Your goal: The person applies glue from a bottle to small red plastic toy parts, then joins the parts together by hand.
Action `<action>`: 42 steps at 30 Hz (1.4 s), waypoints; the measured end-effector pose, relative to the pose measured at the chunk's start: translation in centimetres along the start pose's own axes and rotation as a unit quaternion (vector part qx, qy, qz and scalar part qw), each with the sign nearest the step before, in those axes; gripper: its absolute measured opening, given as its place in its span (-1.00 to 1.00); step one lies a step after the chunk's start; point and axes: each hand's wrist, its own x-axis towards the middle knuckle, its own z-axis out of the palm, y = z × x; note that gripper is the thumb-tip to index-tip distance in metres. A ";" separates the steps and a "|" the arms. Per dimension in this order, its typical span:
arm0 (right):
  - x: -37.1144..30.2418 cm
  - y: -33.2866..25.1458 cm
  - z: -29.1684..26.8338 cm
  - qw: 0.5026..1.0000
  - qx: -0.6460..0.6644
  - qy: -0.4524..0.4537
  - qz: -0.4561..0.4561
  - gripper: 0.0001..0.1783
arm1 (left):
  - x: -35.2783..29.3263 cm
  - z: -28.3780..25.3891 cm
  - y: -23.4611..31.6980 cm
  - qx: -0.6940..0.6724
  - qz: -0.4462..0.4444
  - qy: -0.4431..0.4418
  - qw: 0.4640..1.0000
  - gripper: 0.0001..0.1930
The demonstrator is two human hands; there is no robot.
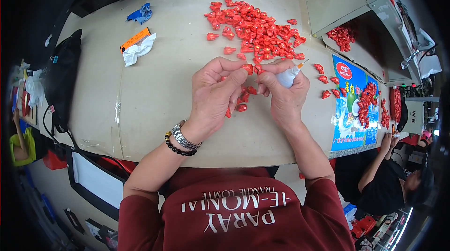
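My left hand (pixel 212 92) is closed, with a small red molded piece (pixel 248 69) pinched between thumb and forefinger. My right hand (pixel 287 101) pinches another small red piece (pixel 258 70) close to it; whether the two touch, I cannot tell. The same hand grips a white squeeze bottle (pixel 287 77) with an orange nozzle and thin needle tip, pointing up and right. A few loose red pieces (pixel 241 107) lie on the table beneath and between my hands. Just beyond my fingertips spreads a large heap of similar red pieces (pixel 262 31).
The beige table (pixel 154 96) carries a crumpled blue cloth (pixel 140 13) and an orange packet (pixel 136 40) with white tissue (pixel 139 50) at left. On the right are a blue printed sheet (pixel 344 120), more red pieces and a grey shelf box (pixel 344 5). A co-worker (pixel 382 180) sits at right.
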 end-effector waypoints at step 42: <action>0.1 2.4 -0.2 0.981 -0.128 -0.049 -0.140 -0.79 | -0.5 0.1 -0.1 0.169 0.113 -0.003 0.979 -0.93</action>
